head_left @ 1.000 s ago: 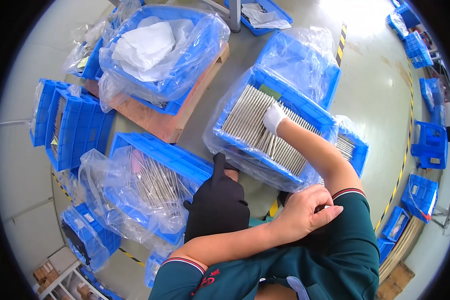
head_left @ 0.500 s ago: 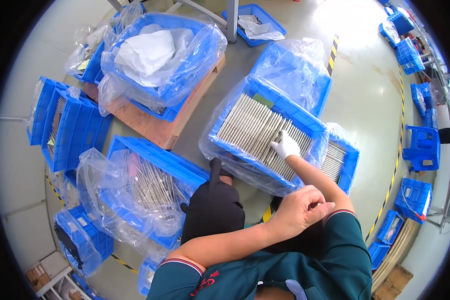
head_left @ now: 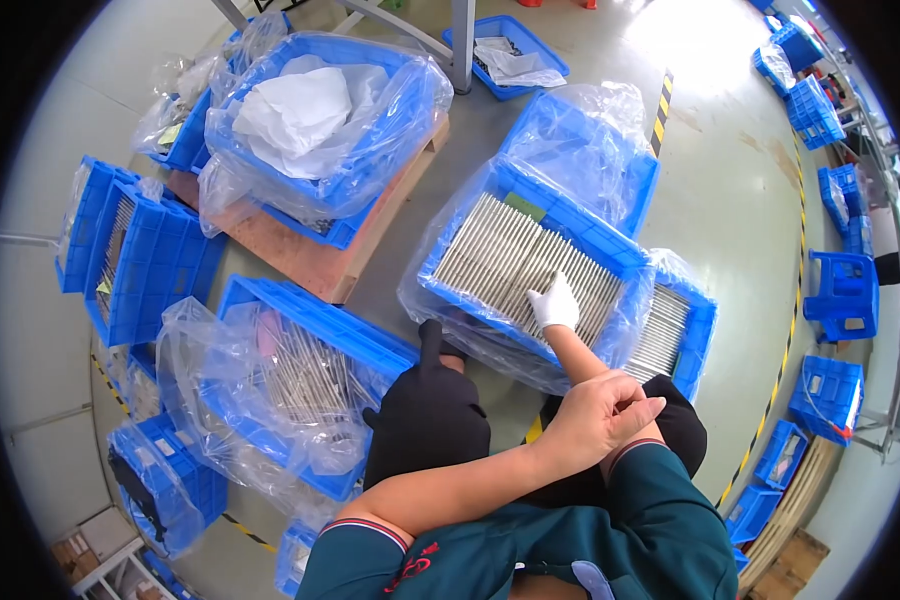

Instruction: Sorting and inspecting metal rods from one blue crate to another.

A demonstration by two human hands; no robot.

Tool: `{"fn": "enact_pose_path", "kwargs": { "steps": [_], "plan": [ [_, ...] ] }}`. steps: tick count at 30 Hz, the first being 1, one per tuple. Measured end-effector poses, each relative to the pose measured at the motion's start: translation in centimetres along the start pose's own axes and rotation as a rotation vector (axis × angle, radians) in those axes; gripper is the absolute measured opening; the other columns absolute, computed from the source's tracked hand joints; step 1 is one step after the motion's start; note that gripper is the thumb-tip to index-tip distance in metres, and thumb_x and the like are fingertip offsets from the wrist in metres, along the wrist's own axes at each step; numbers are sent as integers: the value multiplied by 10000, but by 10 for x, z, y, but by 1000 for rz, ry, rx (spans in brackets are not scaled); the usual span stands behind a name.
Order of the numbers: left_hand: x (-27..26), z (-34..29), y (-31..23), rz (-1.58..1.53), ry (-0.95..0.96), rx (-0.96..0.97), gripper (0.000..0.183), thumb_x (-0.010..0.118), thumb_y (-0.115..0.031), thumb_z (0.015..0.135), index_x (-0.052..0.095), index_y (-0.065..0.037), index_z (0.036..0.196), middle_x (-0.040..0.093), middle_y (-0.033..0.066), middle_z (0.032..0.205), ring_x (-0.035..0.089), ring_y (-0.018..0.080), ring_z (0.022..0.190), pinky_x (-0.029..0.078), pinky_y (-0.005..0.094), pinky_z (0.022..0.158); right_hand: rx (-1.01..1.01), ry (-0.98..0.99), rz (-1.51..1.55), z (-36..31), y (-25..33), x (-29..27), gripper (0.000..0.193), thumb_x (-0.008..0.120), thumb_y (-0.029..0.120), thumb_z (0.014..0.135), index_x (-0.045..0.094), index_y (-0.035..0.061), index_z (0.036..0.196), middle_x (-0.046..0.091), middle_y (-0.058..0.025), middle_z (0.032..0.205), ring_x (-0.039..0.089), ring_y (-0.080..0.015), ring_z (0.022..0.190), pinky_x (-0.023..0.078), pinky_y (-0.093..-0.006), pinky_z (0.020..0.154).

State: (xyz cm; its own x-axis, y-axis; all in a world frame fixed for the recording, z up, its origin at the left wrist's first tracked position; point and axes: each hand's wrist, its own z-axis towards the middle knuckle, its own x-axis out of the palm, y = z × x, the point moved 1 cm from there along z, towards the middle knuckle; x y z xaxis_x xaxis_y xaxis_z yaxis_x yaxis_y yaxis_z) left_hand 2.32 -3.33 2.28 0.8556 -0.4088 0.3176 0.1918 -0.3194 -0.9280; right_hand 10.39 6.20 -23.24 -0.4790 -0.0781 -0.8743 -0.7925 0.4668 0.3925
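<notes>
Over at the blue crate (head_left: 592, 230), the gloved right hand (head_left: 556, 303) is right by rods (head_left: 490, 250) slanting up-right (pinching any? can't tell); left hand (head_left: 606, 415) is farther, curled closed.

Grey floor (head_left: 720, 215), pale wall (head_left: 45, 335), blue stool (head_left: 840, 295)

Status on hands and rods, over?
Right hand, gloved, at metal rods. Left hand bare, loosely curled. Rods side by side in blue crate; clear plastic around its rim.
</notes>
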Motion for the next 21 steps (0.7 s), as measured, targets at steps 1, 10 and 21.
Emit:
{"fn": "enact_pose_path", "kwargs": {
  "steps": [1, 10, 21],
  "plan": [
    [0, 0, 1, 2, 10, -2, 252, 610, -259, 882, 615, -8, 861, 567, 9, 748, 507, 77, 692, 425, 226, 633, -30, 6, -1, -2, 2, 1, 703, 721, 365, 701, 448, 57, 1271, 583, -196, 1143, 589, -340, 1016, 463, -401, 874],
    [2, 3, 6, -6, 33, -25, 256, 608, -257, 886, 604, -5, 843, 543, 1, 731, 488, 64, 682, 415, 213, 629, -188, 78, -130, 0, 4, 1, 688, 698, 395, 713, 439, 160, 1305, 631, -158, 1032, 631, -297, 912, 497, -399, 770],
    [-3, 0, 2, 7, 60, -41, 267, 599, -254, 894, 574, -7, 796, 506, 17, 766, 468, 85, 686, 396, 224, 629, -375, -34, 66, 103, 4, -29, 348, 551, 201, 794, 595, 41, 1100, 610, -180, 1080, 558, -323, 1040, 431, -380, 912]
  ]
}}
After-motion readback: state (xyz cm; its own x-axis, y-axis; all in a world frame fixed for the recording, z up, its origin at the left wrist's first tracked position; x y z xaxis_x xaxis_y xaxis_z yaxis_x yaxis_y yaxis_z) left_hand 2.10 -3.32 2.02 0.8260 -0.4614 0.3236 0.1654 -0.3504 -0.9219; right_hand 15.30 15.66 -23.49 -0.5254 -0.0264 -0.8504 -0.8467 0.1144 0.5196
